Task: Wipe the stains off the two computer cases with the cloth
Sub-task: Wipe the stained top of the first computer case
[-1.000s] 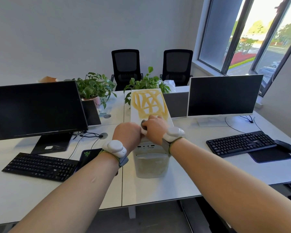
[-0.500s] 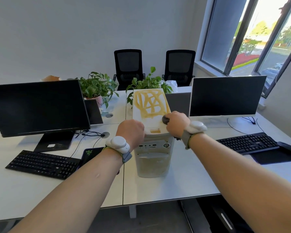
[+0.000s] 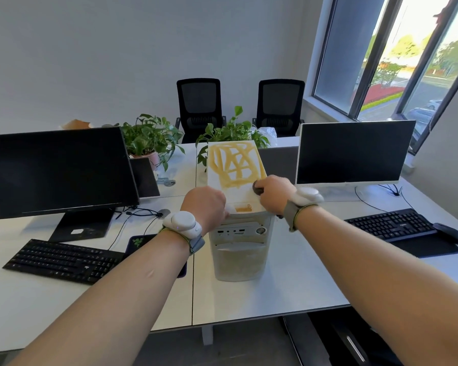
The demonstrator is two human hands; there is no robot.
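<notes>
We see both forearms bare, no sleeves. Left wrist [image 3: 181,225]: rounded white plastic tracker pod, glossy, oval shell with a small round button or port on its side, mounted on a grey fabric strap with a thin yellow-green edge. Right wrist [image 3: 306,198]: matching white pod, same grey strap with yellow-green trim, strap wraps fully round the wrist. Left hand [image 3: 205,207] and right hand [image 3: 274,192] are bare: no gloves, no rings that we can make out. No cables run from either pod.

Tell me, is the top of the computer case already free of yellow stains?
No, yellow stains cover most of the computer case top.
</notes>
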